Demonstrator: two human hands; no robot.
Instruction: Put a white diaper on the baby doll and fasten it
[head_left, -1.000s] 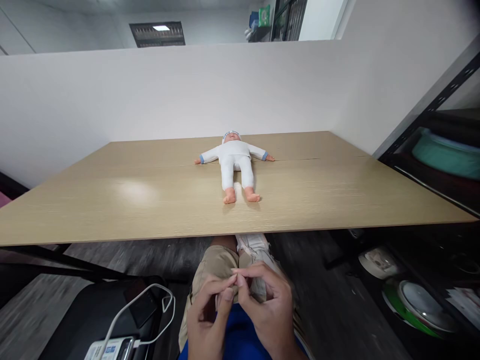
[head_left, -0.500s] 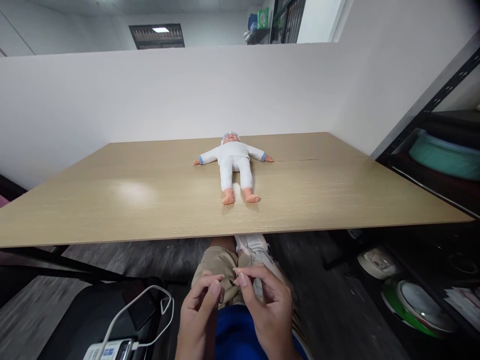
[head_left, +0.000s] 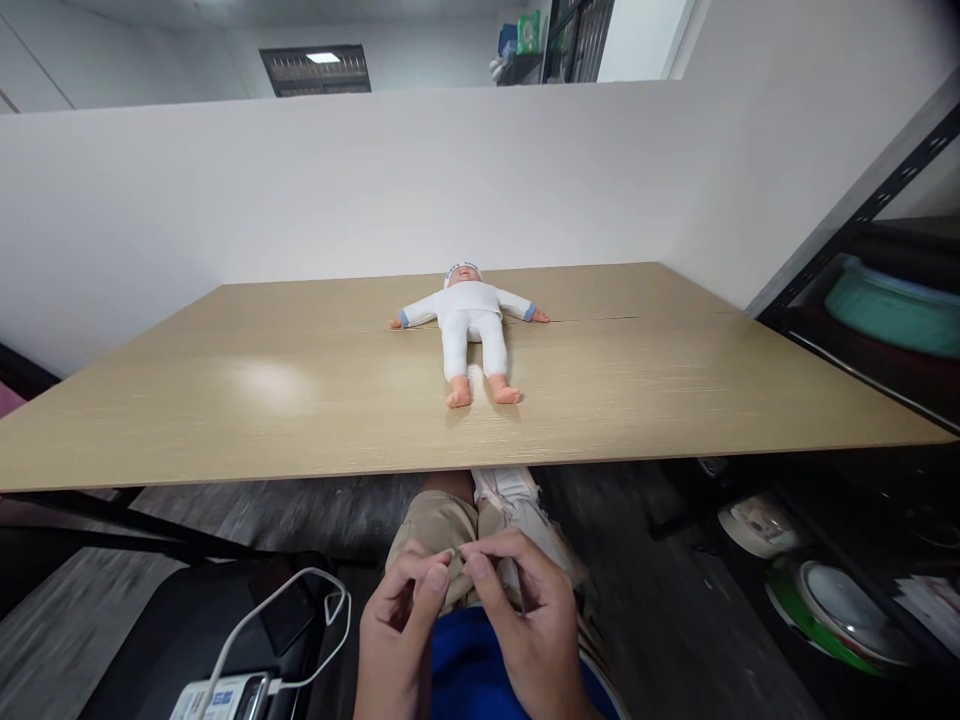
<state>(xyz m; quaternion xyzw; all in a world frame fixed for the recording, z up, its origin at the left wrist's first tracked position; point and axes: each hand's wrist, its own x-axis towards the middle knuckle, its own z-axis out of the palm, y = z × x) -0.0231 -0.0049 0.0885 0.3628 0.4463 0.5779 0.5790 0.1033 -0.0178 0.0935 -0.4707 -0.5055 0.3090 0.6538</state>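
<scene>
My left hand (head_left: 409, 610) is closed in a pinch over my lap, thumb against forefinger. Facing it, my right hand (head_left: 521, 605) pinches in the same way, and the fingertips of both almost meet. Whatever may be between the fingertips is too small to make out. Under the hands are beige shorts (head_left: 435, 525) and a blue top (head_left: 476, 660). A crumpled white cloth-like item (head_left: 510, 490) lies over my right leg. Beyond the hands, a baby doll (head_left: 472, 325) in a white suit and cap rests on its back on the wooden table (head_left: 300, 420), arms spread.
To the left, a black seat (head_left: 150, 640) carries a white device (head_left: 225, 695) with a looped white cable (head_left: 247, 615). Dark shelving at right holds a teal container (head_left: 892, 305) and, lower down, a lidded green-rimmed item (head_left: 840, 610). A white partition (head_left: 420, 180) stands behind the table.
My hands have come closer together, the right fingertips moving left toward the left ones. The doll lies as before; the view has shifted very slightly.
</scene>
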